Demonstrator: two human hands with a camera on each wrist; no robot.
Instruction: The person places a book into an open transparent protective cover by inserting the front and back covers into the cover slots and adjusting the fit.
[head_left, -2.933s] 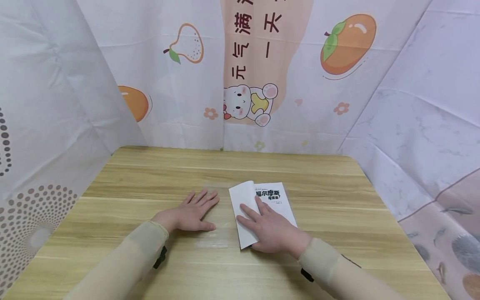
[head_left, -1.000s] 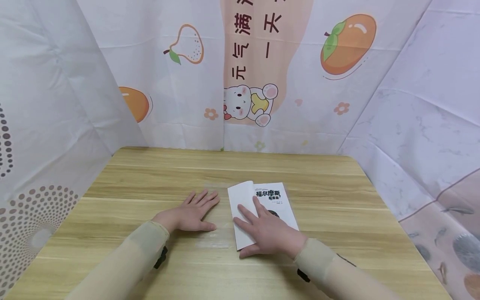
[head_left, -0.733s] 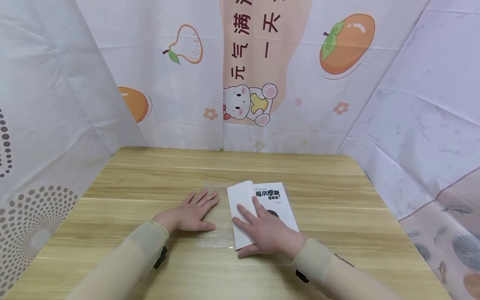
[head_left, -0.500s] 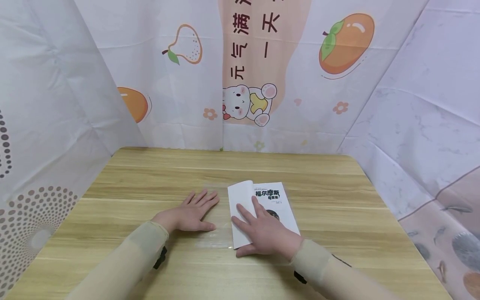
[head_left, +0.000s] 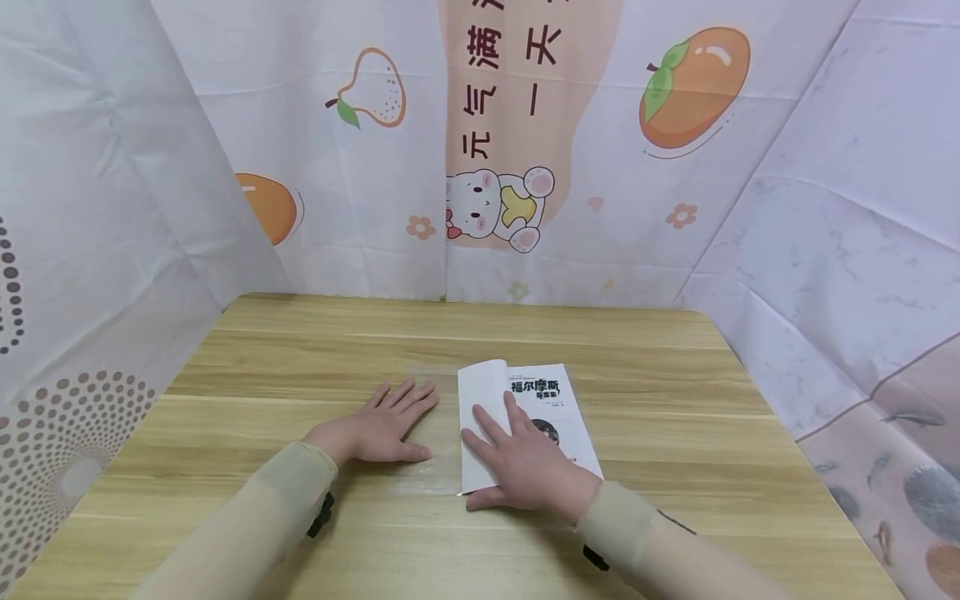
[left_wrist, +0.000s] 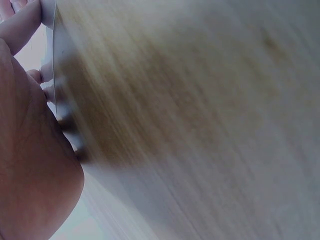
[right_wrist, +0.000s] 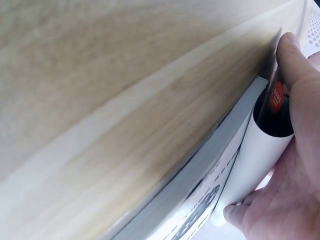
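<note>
A paperback book (head_left: pixel 553 400) lies on the table, its title page facing up with dark lettering and a round dark picture. Its white front cover (head_left: pixel 480 387) is turned over to the left. My right hand (head_left: pixel 528 462) lies across cover and page with spread fingers, pressing on the cover. From the right wrist, the cover (right_wrist: pixel 255 157) curves in a loop beside the page block (right_wrist: pixel 192 172), and the thumb extends past its edge. My left hand (head_left: pixel 375 431) rests flat on the table left of the book, fingers spread, holding nothing; the left wrist view shows it only in part.
Clear film (head_left: pixel 426 477) lies on the wooden table (head_left: pixel 337 333) between left hand and book. A printed curtain (head_left: pixel 405 167) hangs behind the far edge, with fabric at both sides. Black straps (head_left: pixel 321 515) show at the wrists.
My right hand has slid a little left and toward me, and the cover's near corner has shifted left with it. More of the title page's picture shows. The left hand stays put.
</note>
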